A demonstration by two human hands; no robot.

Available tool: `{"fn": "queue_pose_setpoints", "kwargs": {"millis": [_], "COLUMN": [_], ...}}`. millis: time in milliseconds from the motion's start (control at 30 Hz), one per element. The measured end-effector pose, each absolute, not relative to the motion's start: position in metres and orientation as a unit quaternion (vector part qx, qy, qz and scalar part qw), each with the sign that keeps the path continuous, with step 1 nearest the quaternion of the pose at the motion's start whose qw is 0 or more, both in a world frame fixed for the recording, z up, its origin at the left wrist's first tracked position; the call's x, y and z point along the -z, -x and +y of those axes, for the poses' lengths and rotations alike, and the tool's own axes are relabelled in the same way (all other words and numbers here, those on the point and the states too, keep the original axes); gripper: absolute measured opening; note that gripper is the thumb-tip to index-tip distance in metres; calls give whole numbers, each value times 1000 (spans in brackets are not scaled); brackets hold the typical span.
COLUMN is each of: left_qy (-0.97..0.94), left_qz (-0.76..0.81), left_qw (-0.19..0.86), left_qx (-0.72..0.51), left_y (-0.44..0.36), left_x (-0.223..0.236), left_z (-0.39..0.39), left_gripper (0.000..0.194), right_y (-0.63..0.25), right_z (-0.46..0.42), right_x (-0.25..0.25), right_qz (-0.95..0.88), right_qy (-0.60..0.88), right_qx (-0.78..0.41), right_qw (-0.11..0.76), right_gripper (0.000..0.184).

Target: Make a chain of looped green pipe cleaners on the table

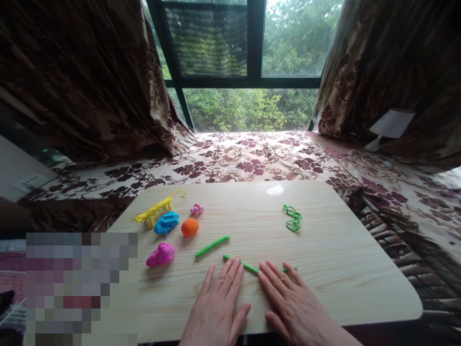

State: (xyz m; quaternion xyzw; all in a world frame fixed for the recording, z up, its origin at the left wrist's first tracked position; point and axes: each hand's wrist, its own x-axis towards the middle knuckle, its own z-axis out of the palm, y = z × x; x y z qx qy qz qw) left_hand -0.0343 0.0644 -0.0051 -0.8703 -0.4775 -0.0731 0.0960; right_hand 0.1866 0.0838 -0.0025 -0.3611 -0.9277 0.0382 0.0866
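My left hand [220, 295] lies flat on the light wooden table [334, 259], its fingertips over a thin green clay roll [249, 267]. Palm down beside it, my right hand [293, 298] has its fingers spread across the same roll's right part. Stretches of the roll show between the hands and past the right fingers; the rest is hidden beneath them. A thicker, shorter green clay stick [212, 246] rests just beyond my left fingertips. Farther off to the right is a chain of linked green clay rings [293, 218].
At the table's left are a yellow clay animal [156, 211], a blue clay figure [166, 223], an orange ball [189, 227], a small pink clay piece [197, 208] and a magenta spotted clay lump [161, 254]. A lamp [392, 123] stands on the floral-covered ledge [248, 154]. Pixelation covers the lower left.
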Motion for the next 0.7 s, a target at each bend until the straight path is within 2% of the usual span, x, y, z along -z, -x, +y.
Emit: {"fn": "queue_pose_setpoints", "kwargs": {"millis": [200,500,700], "left_qy": [824,856,836], "left_qz": [-561,-512,-542], "left_qw": [27,26,-21], "left_qx": [78,64,86], "left_y": [14,27,8], "left_x": [-11,-9,-12], "left_z": [68,48,80], "left_gripper": [53,54,52], "right_y": [-178,-188,-176], "right_z": [96,69,101], "right_x": [7,3,4], "right_qz": [-904,-918,-900], "right_qy": [417,386,429], "right_qx": [-59,-54,-43], "right_qw": [79,66,60], "right_gripper": [54,57,53]}}
